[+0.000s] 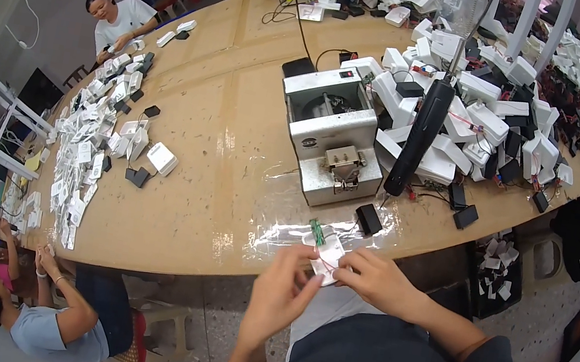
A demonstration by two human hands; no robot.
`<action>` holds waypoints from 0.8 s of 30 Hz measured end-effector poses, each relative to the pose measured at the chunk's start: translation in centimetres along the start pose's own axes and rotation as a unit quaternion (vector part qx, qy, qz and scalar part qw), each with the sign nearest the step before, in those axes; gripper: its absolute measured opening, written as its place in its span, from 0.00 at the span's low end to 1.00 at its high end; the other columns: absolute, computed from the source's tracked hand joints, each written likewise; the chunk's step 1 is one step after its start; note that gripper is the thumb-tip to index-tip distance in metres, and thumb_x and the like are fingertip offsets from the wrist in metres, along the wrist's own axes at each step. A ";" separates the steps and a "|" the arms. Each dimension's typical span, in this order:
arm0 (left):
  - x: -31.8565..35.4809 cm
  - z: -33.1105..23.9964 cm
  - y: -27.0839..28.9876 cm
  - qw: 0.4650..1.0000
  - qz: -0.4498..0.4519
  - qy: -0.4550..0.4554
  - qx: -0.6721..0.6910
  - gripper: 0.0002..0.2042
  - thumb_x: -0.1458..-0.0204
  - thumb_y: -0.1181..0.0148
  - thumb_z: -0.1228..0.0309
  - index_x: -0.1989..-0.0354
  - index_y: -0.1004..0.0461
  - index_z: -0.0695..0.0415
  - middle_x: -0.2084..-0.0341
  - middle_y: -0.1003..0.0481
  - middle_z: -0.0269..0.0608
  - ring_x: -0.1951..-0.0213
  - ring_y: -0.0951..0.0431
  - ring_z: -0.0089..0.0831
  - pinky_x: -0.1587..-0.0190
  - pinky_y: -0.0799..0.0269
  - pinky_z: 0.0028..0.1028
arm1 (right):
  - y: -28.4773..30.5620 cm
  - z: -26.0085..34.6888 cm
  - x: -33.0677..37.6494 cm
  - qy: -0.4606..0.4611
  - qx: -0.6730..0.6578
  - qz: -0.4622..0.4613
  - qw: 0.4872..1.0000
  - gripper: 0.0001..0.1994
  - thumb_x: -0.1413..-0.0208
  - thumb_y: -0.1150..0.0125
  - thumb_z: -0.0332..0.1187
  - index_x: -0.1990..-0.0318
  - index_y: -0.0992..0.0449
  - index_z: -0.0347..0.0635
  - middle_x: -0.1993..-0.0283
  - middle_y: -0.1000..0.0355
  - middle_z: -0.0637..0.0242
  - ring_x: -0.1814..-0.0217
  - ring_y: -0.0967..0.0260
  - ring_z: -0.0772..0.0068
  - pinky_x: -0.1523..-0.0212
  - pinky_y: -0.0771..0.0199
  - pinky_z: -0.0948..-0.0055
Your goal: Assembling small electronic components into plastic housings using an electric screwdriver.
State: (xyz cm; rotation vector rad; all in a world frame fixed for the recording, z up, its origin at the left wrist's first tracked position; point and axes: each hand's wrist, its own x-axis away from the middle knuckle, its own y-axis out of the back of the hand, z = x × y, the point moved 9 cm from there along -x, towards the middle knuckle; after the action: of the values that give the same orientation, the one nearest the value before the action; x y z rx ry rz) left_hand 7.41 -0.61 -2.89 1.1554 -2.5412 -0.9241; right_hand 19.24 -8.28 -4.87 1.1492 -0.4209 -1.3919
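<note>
At the table's near edge I hold a small white plastic housing (331, 251) between both hands. Thin red wires run across its inside, and a green part (317, 232), too small to make out exactly, sticks up at its far end. My left hand (280, 288) pinches the left side with thumb and fingers. Closed on the right side is my right hand (375, 280), its fingertips by the wires. A black plastic block (368, 220) lies just beyond the right hand. Beyond the housing stands a metal screw feeder (332, 142), and a black electric screwdriver (421, 138) hangs to its right.
White housings with black blocks and wires form a large pile (471, 120) at right; another pile (82, 152) lines the table's left side. A dark crate (497, 276) of white pieces stands below the right edge. Other people work around the table (218, 192).
</note>
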 end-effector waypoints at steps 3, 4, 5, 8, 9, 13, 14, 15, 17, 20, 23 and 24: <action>-2.3 -0.5 1.7 0.993 -0.075 -0.052 -0.073 0.18 0.53 0.31 0.75 0.52 0.25 0.57 0.56 0.27 0.45 0.68 0.25 0.34 0.66 0.29 0.31 | 0.0 0.7 0.8 0.021 -0.023 -0.013 0.999 0.09 0.52 0.39 0.26 0.61 0.26 0.43 0.61 0.32 0.67 0.55 0.33 0.65 0.56 0.28 0.68; -3.6 -2.2 0.9 0.981 -0.054 -0.152 -0.108 0.17 0.53 0.31 0.74 0.53 0.25 0.57 0.56 0.27 0.45 0.66 0.25 0.36 0.64 0.29 0.33 | 0.0 0.4 1.2 0.019 -0.023 -0.008 1.000 0.08 0.51 0.38 0.27 0.62 0.26 0.44 0.62 0.32 0.67 0.56 0.33 0.65 0.56 0.29 0.68; -4.3 -3.9 -0.1 0.957 -0.032 -0.251 -0.141 0.17 0.53 0.31 0.73 0.54 0.25 0.57 0.56 0.27 0.45 0.64 0.25 0.39 0.61 0.29 0.35 | 0.0 0.2 1.5 0.017 -0.022 -0.003 1.000 0.07 0.50 0.38 0.28 0.63 0.26 0.44 0.62 0.33 0.68 0.57 0.33 0.66 0.56 0.31 0.67; -6.0 -2.6 -2.2 0.966 0.029 -0.213 -0.140 0.14 0.53 0.31 0.71 0.58 0.25 0.58 0.60 0.26 0.46 0.61 0.25 0.46 0.56 0.28 0.36 | 0.9 1.3 1.5 0.047 0.008 0.011 0.999 0.07 0.50 0.35 0.31 0.64 0.25 0.46 0.63 0.33 0.68 0.58 0.34 0.66 0.56 0.35 0.67; -6.3 -1.4 -3.4 0.970 0.072 -0.188 -0.138 0.12 0.52 0.32 0.71 0.60 0.24 0.58 0.61 0.26 0.46 0.62 0.25 0.48 0.57 0.28 0.35 | 1.2 1.5 1.7 0.049 0.008 0.011 0.999 0.07 0.50 0.35 0.31 0.64 0.25 0.46 0.63 0.33 0.68 0.58 0.34 0.66 0.56 0.35 0.67; -6.0 -1.5 -3.7 0.993 0.055 -0.104 -0.019 0.07 0.47 0.35 0.72 0.63 0.25 0.60 0.67 0.25 0.41 0.64 0.21 0.41 0.61 0.26 0.33 | 2.4 -0.2 2.7 -0.014 -0.013 -0.022 1.000 0.08 0.53 0.28 0.34 0.67 0.22 0.49 0.65 0.33 0.72 0.59 0.36 0.67 0.56 0.37 0.67; -5.7 -0.2 -3.6 0.992 0.026 -0.046 0.113 0.05 0.45 0.37 0.73 0.64 0.25 0.60 0.69 0.25 0.38 0.65 0.21 0.34 0.63 0.26 0.28 | 3.0 -0.8 3.1 -0.039 -0.038 -0.054 0.997 0.09 0.55 0.26 0.34 0.68 0.22 0.49 0.66 0.34 0.72 0.59 0.36 0.67 0.56 0.37 0.67; -5.1 1.4 -3.5 0.970 -0.004 0.015 0.243 0.04 0.42 0.38 0.74 0.64 0.26 0.60 0.71 0.25 0.34 0.66 0.21 0.27 0.65 0.26 0.24 | 3.2 -1.0 3.2 -0.041 -0.038 -0.056 0.997 0.09 0.55 0.26 0.34 0.68 0.22 0.49 0.66 0.34 0.72 0.59 0.36 0.67 0.56 0.37 0.67; -4.0 3.3 -3.7 0.958 -0.022 0.051 0.282 0.04 0.39 0.41 0.74 0.59 0.28 0.60 0.73 0.26 0.32 0.63 0.23 0.18 0.66 0.29 0.18 | 3.6 -2.1 3.0 -0.081 -0.066 -0.059 0.993 0.09 0.58 0.25 0.32 0.70 0.21 0.50 0.54 0.31 0.66 0.49 0.34 0.60 0.49 0.35 0.64; -2.6 4.9 -2.2 0.943 -0.164 0.065 0.282 0.13 0.39 0.44 0.77 0.46 0.35 0.59 0.71 0.26 0.36 0.64 0.23 0.20 0.64 0.29 0.20 | 4.1 -2.0 1.6 -0.050 -0.084 -0.053 0.994 0.10 0.58 0.26 0.32 0.67 0.21 0.50 0.38 0.37 0.57 0.36 0.40 0.49 0.39 0.38 0.58; -2.2 3.3 -2.4 0.971 -0.138 0.041 0.189 0.15 0.38 0.44 0.77 0.43 0.33 0.60 0.67 0.25 0.39 0.67 0.23 0.23 0.64 0.26 0.23 | 2.1 -3.1 1.6 -0.057 -0.102 0.011 0.993 0.13 0.58 0.27 0.33 0.64 0.23 0.46 0.29 0.47 0.51 0.27 0.49 0.41 0.33 0.44 0.51; -2.0 3.4 -2.8 0.983 -0.090 0.034 0.156 0.21 0.42 0.38 0.75 0.39 0.32 0.56 0.58 0.28 0.45 0.60 0.24 0.30 0.59 0.26 0.27 | 2.1 -3.1 1.6 -0.056 -0.103 0.012 0.993 0.13 0.58 0.27 0.33 0.64 0.23 0.46 0.29 0.47 0.51 0.27 0.49 0.41 0.33 0.44 0.51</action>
State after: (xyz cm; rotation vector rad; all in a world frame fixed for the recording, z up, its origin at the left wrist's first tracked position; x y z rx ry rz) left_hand 9.05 1.06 -7.09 1.4970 -2.6239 -0.5177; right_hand 23.27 -8.96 -5.12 0.8973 -0.3598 -1.4479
